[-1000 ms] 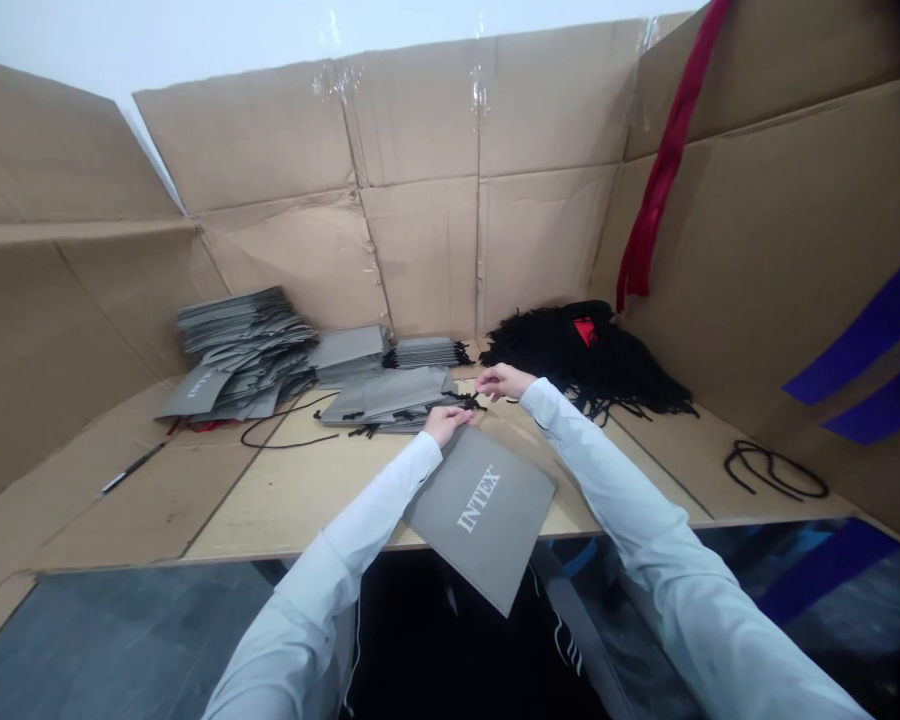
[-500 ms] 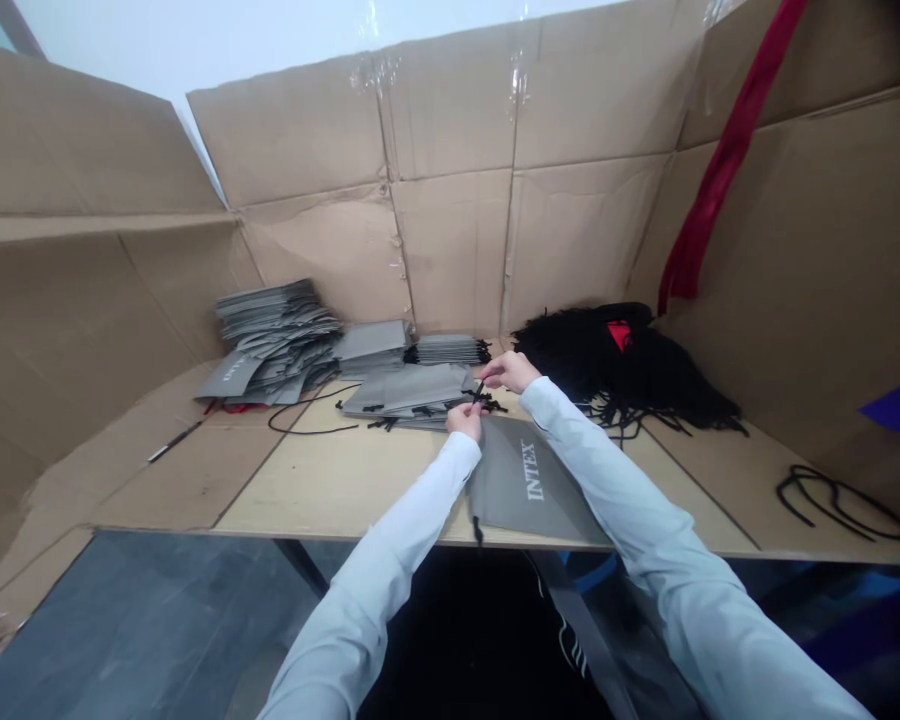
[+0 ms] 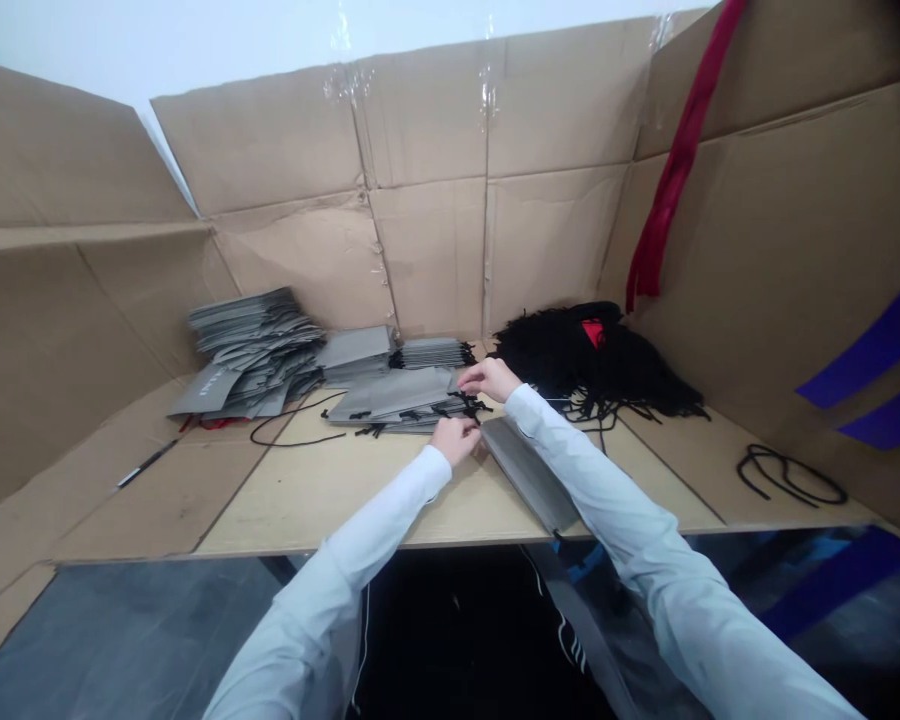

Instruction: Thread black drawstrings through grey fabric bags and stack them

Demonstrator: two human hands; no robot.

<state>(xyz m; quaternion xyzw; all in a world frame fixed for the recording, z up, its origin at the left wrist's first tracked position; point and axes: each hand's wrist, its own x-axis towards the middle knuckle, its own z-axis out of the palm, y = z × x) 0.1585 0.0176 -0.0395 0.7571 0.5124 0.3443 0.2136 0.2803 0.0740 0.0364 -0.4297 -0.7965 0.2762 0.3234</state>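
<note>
A grey drawstring bag (image 3: 529, 475) stands partly turned up on its side near the table's front edge, its printed face out of sight. My left hand (image 3: 456, 438) is closed at the bag's upper left corner, fingertips pinching it. Just above and to the right, my right hand (image 3: 491, 379) is in a pinch over the black cord ends of a small pile of finished-looking grey bags (image 3: 397, 393); whatever lies between its fingers is too small to tell. My right forearm passes over part of the bag.
A tall stack of grey bags (image 3: 251, 345) leans at the back left, with lower stacks (image 3: 356, 350) beside it. Black cords (image 3: 607, 365) are heaped at the back right. Loose cords (image 3: 787, 475) and a pen (image 3: 146, 465) lie on the table. Cardboard walls (image 3: 427, 230) enclose three sides.
The bag has tilted up from lying flat, so its white lettering no longer shows. My hands have come slightly apart, the left one lower. The view has shifted a little to the right.
</note>
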